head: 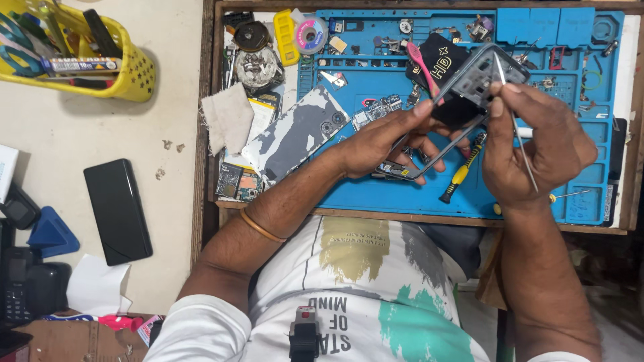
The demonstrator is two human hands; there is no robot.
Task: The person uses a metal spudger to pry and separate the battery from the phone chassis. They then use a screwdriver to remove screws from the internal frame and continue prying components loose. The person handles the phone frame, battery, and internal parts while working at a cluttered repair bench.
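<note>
Nearest the lens, a small black clip-on device (304,338) sits on the person's printed white shirt (349,281), and both forearms reach out from it to the bench. Between the hands is an opened phone frame (463,100), held tilted above the blue repair mat (376,181). It looks light and stiff along its metal rim but thin and easily bent, with exposed parts inside that seem fragile; the bare side rails are the safest hold. The left hand (386,144) does just that, with thumb and fingers closed on the frame's lower edge, wrist bent inward, a thin bangle (261,228) on the forearm. The right hand (537,144) pinches slim metal tweezers (513,107), their tips lowered into the frame's upper end, fingers curled tight. Just under the grip lies a yellow-handled screwdriver (459,175); left of it a grey camouflage back cover (295,134) and a cloth (228,117). Well apart, a black phone (117,211) and a yellow basket (100,60).
</note>
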